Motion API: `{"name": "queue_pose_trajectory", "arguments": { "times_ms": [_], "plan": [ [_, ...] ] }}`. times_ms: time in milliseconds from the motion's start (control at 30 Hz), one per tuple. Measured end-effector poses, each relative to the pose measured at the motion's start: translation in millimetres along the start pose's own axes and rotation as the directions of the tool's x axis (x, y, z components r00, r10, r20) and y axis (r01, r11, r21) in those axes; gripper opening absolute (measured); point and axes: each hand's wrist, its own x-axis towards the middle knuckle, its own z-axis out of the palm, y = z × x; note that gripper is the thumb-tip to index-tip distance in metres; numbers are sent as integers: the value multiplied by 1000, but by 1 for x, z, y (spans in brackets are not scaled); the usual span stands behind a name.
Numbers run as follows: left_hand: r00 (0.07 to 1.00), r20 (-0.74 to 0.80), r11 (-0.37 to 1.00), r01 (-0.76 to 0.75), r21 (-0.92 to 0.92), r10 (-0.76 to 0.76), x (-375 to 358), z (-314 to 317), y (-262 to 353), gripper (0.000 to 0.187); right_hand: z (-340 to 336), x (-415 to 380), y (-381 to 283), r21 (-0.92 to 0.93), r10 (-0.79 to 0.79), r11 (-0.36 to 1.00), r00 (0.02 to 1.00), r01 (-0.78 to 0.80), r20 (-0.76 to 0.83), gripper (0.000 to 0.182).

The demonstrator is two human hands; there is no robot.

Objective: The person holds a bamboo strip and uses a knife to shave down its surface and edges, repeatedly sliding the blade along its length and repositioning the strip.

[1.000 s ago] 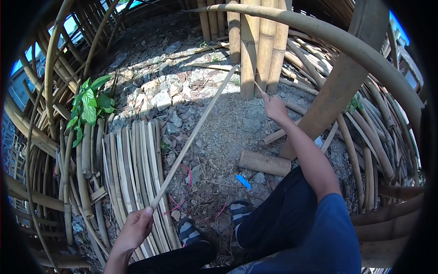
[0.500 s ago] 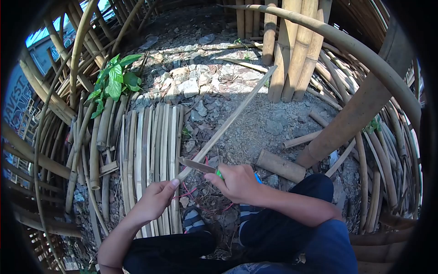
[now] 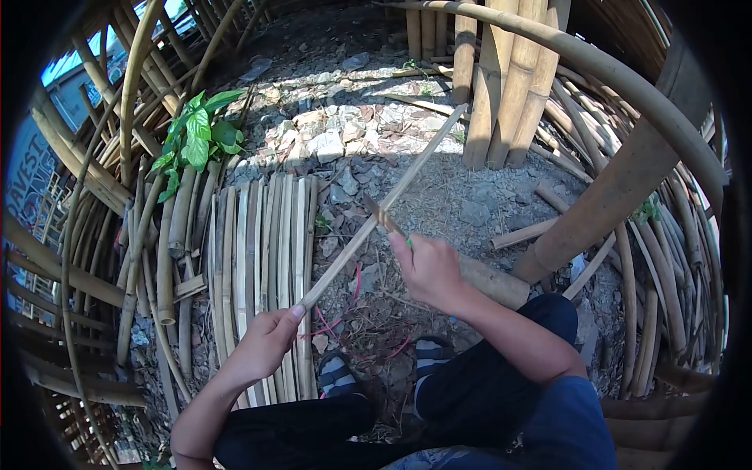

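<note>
A long, thin bamboo strip (image 3: 341, 262) slants up and to the right across the middle of the view. My left hand (image 3: 265, 343) is closed on its lower end, thumb on top. My right hand (image 3: 429, 270) is wrapped round the green handle of a knife (image 3: 382, 215). The blade lies across the strip, about midway along it. Left of the strip, a row of split bamboo slats (image 3: 270, 235) lies side by side on the ground, partly under my left forearm.
A thick cut bamboo piece (image 3: 493, 282) lies beside my right forearm. Upright bamboo posts (image 3: 513, 94) and a leaning pole (image 3: 599, 196) stand at the right. A leafy plant (image 3: 196, 133) grows at the left. Pink string (image 3: 333, 323) lies near my feet.
My right hand and the knife have moved up and to the right along the strip, away from my left hand. The strip's far end has shifted slightly up and left.
</note>
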Motion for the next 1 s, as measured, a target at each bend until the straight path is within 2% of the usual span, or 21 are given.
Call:
{"name": "queue_pose_trajectory", "arguments": {
  "times_ms": [33, 67, 133, 167, 200, 267, 300, 333, 400, 433, 467, 533, 600, 667, 733, 867, 933, 967, 1000],
  "plan": [
    [1000, -3, 999, 27, -39, -28, 2, -2, -4, 58, -8, 9, 13, -64, 126, 990, 992, -127, -20, 59],
    [999, -1, 995, 51, -86, -51, 5, -1, -5, 58, -5, 6, 11, -70, 127, 989, 992, -128, -21, 59],
    [999, 18, 997, 37, -62, -36, 6, 1, 3, 58, 9, -8, -4, 139, 168, 977, 986, -163, -24, 56],
    [999, 21, 997, 29, -67, -28, 6, 3, 4, 57, 13, -19, -17, 100, 81, 991, 996, -84, 35, 57],
    [999, 23, 997, 24, -75, -22, 5, 5, 5, 56, 13, -24, -26, 100, 87, 991, 996, -90, 33, 57],
    [999, 28, 996, 34, -78, -32, 3, 7, 5, 56, 12, -28, -34, 59, -32, 998, 987, 23, 160, 57],
    [999, 19, 996, 27, -87, -26, 2, 5, 1, 56, 15, -20, -20, 83, 7, 997, 1000, -9, 19, 60],
    [1000, 10, 996, 21, -92, -20, 1, 2, -3, 57, 8, -7, -6, 86, 11, 996, 1000, -12, 17, 60],
    [999, 13, 994, 37, -103, -36, 3, -3, -7, 56, -11, 16, 19, -8, 213, 977, 977, -213, 9, 62],
    [998, 19, 991, 56, -124, -54, 5, -1, -7, 56, -7, 14, 14, -7, 249, 968, 968, -249, 5, 65],
    [999, 22, 991, 46, -128, -43, 7, 0, -5, 56, -2, 6, 3, -16, 248, 969, 969, -248, -1, 65],
    [999, 39, 993, 38, -116, -33, 7, -1, -3, 56, 5, -15, -25, 92, 73, 992, 988, -86, 138, 69],
    [997, 46, 990, 70, -121, -64, 4, 3, 1, 56, 1, -15, -27, 77, 66, 994, 988, -78, 142, 67],
    [999, -29, 999, -27, -21, 26, 0, 2, -2, 56, -5, -5, -16, 75, 61, 995, 987, -72, 147, 66],
    [1000, -9, 999, 12, -35, -12, -1, -1, -4, 56, -24, 22, 21, 22, 267, 963, 962, -269, 59, 63],
    [996, 32, 993, 82, -80, -80, 8, 4, -2, 55, 3, -6, -3, 98, 224, 969, 974, -225, 24, 63],
    [997, 42, 994, 69, -80, -66, 6, 6, -3, 55, 6, -18, -20, 78, 63, 994, 985, -77, 163, 64],
    [1000, 7, 998, 26, -49, -26, 4, 6, -4, 55, -3, -8, -15, 67, 146, 985, 976, -159, 162, 64],
    [1000, -26, 1000, -17, -18, 17, 2, 6, -6, 55, -12, 6, 2, 73, 148, 984, 975, -162, 165, 64]
  ]
}}
